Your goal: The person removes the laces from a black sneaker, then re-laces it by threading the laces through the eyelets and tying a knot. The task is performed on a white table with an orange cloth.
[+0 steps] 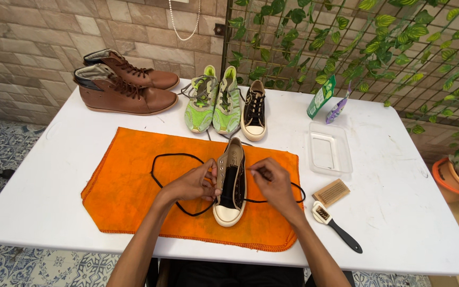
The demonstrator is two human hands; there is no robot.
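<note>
Two hands work at a black sneaker [231, 183] with a cream toe cap, which lies toe toward the person in the middle of an orange cloth [128, 191] spread on the white counter [54, 175]. The left hand [192, 185] is pressed against the shoe's left side, its fingers pinched together on the black lace [158, 159], which runs out from there in a wide loop over the cloth. The right hand [272, 183] sits at the shoe's right side, thumb and forefinger pinched narrow at the eyelet row; another stretch of the lace trails out past it toward the cloth's right edge, though I cannot tell whether those fingers grip the lace or only the shoe's edge. Beyond the cloth, at the back of the counter, stand a pair of brown leather boots [126, 85] on the left, a pair of bright green running shoes [213, 103] near the middle, and just beside them the matching black sneaker [254, 111]. To the right of the cloth lies a clear plastic tray [329, 149], with a green packet [321, 96] and a purple packet [338, 109] behind it. Nearer the person, just off the cloth's right edge, are a wooden brush [331, 192] and a small brush with a black handle [338, 228], lying close together.
</note>
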